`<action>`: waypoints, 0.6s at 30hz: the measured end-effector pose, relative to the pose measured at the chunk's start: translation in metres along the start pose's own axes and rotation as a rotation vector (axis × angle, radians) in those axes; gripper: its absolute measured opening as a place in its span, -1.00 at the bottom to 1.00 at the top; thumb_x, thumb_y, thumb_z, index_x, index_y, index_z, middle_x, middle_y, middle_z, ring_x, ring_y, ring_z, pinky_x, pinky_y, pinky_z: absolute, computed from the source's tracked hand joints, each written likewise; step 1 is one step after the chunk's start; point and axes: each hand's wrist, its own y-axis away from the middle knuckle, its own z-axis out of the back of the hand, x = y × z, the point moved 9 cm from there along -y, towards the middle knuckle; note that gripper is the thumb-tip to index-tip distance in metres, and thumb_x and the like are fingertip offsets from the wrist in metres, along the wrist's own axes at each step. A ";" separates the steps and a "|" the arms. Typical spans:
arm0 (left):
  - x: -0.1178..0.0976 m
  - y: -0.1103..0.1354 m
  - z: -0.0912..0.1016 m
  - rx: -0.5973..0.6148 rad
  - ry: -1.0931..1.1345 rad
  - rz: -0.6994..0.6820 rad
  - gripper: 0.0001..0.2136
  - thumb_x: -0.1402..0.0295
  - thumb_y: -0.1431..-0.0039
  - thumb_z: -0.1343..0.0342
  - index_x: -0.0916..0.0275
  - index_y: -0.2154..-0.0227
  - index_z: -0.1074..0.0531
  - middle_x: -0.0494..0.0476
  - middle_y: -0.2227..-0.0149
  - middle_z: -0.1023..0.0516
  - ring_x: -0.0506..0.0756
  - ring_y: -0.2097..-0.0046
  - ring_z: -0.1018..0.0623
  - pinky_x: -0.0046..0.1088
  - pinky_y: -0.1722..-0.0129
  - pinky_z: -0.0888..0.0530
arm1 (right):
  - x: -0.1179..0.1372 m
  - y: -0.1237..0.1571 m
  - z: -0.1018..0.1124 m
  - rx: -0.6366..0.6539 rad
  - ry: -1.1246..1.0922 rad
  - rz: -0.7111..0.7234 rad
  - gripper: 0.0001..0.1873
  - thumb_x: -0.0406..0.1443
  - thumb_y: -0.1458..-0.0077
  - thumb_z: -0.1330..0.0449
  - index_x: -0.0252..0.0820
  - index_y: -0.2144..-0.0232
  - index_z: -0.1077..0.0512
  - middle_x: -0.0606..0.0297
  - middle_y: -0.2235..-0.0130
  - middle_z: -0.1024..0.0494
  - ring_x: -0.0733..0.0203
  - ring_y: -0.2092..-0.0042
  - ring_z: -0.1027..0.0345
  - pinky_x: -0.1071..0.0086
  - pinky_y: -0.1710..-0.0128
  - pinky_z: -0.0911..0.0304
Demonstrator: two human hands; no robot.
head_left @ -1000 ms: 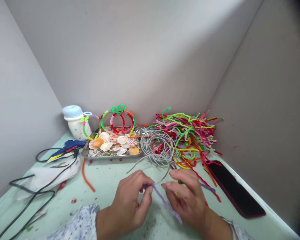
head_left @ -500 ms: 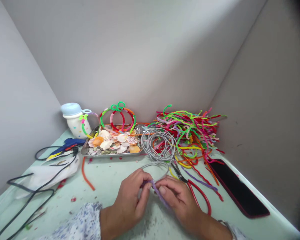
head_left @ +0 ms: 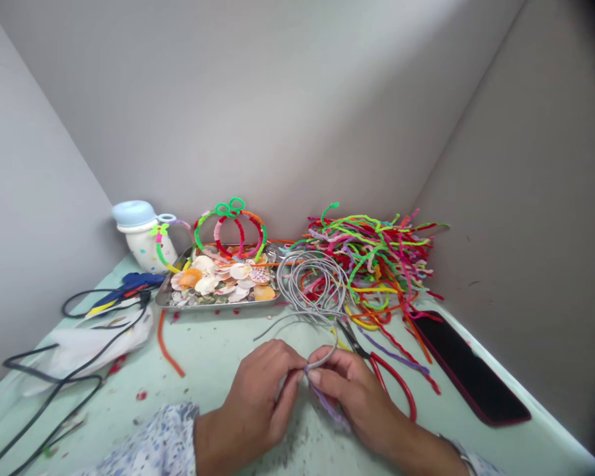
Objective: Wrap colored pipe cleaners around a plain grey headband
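My left hand [head_left: 265, 390] and my right hand [head_left: 359, 390] meet low in the middle of the head view, fingertips almost touching. Between them is a purple pipe cleaner [head_left: 330, 406], its free end trailing down beside my right palm. Both hands are closed in a pinch where it meets a grey wire [head_left: 336, 340]. That wire curves up over my right fingers toward a loose grey coil [head_left: 312, 284] behind. How the pipe cleaner sits around the wire is hidden by my fingertips. Red-handled scissors [head_left: 401, 383] lie just right of my right hand.
A metal tray [head_left: 218, 306] of seashells stands at the back, with pipe-cleaner rings [head_left: 231, 228] upright in it. Right of it is a heap of coloured pipe cleaners [head_left: 377, 244]. A phone [head_left: 476, 370], a white bottle [head_left: 149, 248] and a black cable [head_left: 54, 377] lie around the edges.
My fingertips have drawn closer together on the purple pipe cleaner. The grey wire now loops over my right fingers, and its loose end points left. The view has shifted slightly.
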 end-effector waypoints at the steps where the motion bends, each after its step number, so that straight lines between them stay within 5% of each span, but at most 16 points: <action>1: -0.001 0.000 0.000 0.000 -0.004 -0.008 -0.82 0.56 -0.21 0.04 0.20 0.18 -0.33 0.15 0.35 -0.46 0.11 0.32 -0.43 -0.36 0.32 -0.35 | -0.002 0.000 0.000 0.003 -0.007 -0.016 -0.72 -0.15 0.08 -0.34 -0.24 0.42 -0.42 0.51 0.61 -0.18 0.41 0.57 0.05 0.49 0.58 0.13; 10: -0.006 0.003 -0.004 0.038 -0.041 -0.050 -0.82 0.58 -0.18 0.03 0.22 0.21 -0.31 0.15 0.35 -0.46 0.11 0.31 -0.42 -0.35 0.31 -0.35 | -0.015 0.001 -0.004 0.057 -0.082 -0.103 -0.79 -0.21 0.07 -0.29 -0.24 0.46 -0.40 0.42 0.57 -0.37 0.38 0.54 -0.16 0.49 0.52 -0.02; 18: -0.010 0.003 -0.006 0.059 -0.119 -0.107 -0.79 0.59 -0.16 0.03 0.22 0.17 -0.31 0.18 0.31 -0.51 0.13 0.27 -0.43 -0.32 0.28 -0.35 | -0.016 0.003 -0.010 0.066 -0.245 -0.162 -0.79 -0.26 0.16 -0.30 -0.22 0.57 -0.34 0.44 0.63 -0.34 0.41 0.59 -0.13 0.51 0.56 0.00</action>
